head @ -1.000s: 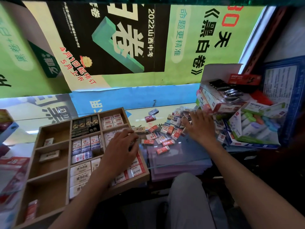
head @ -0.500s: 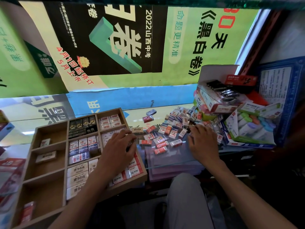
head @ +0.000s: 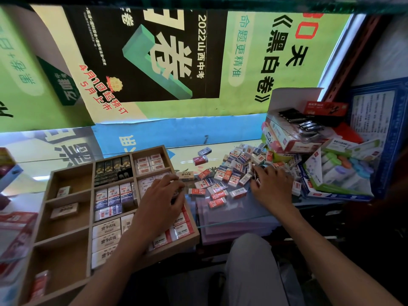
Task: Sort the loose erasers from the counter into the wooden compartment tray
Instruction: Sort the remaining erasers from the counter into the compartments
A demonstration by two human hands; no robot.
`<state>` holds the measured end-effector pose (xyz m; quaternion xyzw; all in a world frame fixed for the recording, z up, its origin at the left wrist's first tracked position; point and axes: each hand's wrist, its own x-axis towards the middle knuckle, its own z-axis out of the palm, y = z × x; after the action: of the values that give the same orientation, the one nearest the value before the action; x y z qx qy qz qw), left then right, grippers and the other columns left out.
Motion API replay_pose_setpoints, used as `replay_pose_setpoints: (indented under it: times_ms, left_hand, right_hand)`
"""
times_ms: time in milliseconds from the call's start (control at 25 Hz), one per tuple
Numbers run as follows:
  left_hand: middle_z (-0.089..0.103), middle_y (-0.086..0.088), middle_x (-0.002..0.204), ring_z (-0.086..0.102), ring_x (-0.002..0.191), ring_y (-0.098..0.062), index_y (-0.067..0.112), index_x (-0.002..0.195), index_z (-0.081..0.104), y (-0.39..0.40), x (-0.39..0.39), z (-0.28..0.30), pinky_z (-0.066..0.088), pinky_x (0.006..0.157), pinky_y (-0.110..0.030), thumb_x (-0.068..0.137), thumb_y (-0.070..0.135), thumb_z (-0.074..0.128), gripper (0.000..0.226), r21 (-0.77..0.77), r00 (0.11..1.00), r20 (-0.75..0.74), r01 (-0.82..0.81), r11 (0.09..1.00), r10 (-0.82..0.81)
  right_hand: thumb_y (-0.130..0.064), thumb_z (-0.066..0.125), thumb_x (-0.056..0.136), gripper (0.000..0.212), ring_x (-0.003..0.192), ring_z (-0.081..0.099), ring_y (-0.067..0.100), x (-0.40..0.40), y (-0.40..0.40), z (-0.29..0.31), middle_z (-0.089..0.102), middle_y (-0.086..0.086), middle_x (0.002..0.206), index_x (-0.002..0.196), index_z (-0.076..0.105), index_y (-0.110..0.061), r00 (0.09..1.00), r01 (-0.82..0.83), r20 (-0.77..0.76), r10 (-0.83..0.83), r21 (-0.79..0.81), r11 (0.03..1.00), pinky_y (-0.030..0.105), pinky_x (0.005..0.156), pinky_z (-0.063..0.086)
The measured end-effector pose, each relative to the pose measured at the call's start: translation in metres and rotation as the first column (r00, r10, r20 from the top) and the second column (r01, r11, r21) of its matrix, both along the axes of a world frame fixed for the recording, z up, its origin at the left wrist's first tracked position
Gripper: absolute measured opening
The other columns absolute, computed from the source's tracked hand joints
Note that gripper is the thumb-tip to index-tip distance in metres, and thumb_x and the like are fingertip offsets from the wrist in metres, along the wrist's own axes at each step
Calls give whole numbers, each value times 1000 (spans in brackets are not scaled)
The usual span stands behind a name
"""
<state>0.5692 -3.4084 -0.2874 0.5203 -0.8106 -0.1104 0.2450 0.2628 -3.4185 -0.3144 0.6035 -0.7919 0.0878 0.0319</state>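
The wooden compartment tray (head: 176, 246) sits at the left, with several compartments filled with rows of wrapped erasers. My left hand (head: 161, 199) hovers over its right column, fingers curled round something dark that is mostly hidden. A heap of loose red-and-white and blue-and-white erasers (head: 234, 171) lies on the glass counter to the right of the tray. My right hand (head: 271, 184) rests at the heap's right side, its fingertips curled onto erasers. A beige eraser (head: 185, 175) lies beside the tray's rim.
Two stray erasers (head: 201, 160) lie behind the heap. Stacked stationery boxes (head: 293, 138) and an open box of correction tapes (head: 335, 173) crowd the right. The glass counter's front edge (head: 231, 221) runs near my lap. Red packs (head: 15, 228) lie at the far left.
My right hand drew back from the far side of the heap toward me, and its fingers have curled onto erasers. My left hand has stayed over the tray.
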Motion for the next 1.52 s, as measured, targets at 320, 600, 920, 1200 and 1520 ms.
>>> replay_pose_setpoints:
  times_ms: [320,600,920,1200,1520]
  left_hand:
    - [54,5,127,50,113,-15,18,114,65,0,2,2,42,93,-32,96,29,50,26,22,1000,-3,3,1000,-3]
    - [62,3,120,54,113,-17,21,113,65,-4,4,13,43,96,-35,91,37,41,36,134,990,-136,-11,991,29]
    - [61,0,127,49,117,-18,16,118,64,0,64,22,38,96,-32,92,22,59,28,-2,975,74,-211,977,211]
    - [55,0,136,49,123,-21,23,124,60,9,115,10,45,98,-43,91,41,50,39,-36,921,245,-302,953,301]
    - [24,7,160,19,145,-19,30,148,31,8,116,6,31,111,-44,99,53,26,55,44,903,318,-317,948,287]
  right_hand:
    - [-14,75,76,31,90,62,21,10,0,17,68,2,96,104,63,-17,854,129,515,69,-339,932,27,72,44]
    - [-8,68,89,47,107,59,12,44,4,35,57,0,120,131,56,-28,652,-77,661,372,-431,899,24,92,48]
    - [-13,64,92,23,94,64,1,161,-14,64,67,-9,103,109,57,-27,366,-275,811,457,-374,885,20,79,51]
    - [-6,71,82,29,82,68,10,260,-63,69,68,-3,95,105,61,-20,435,-479,695,573,-360,801,30,80,54]
    - [-1,69,81,33,91,68,10,279,-83,64,70,-1,103,105,66,-23,495,-594,618,610,-272,757,34,88,56]
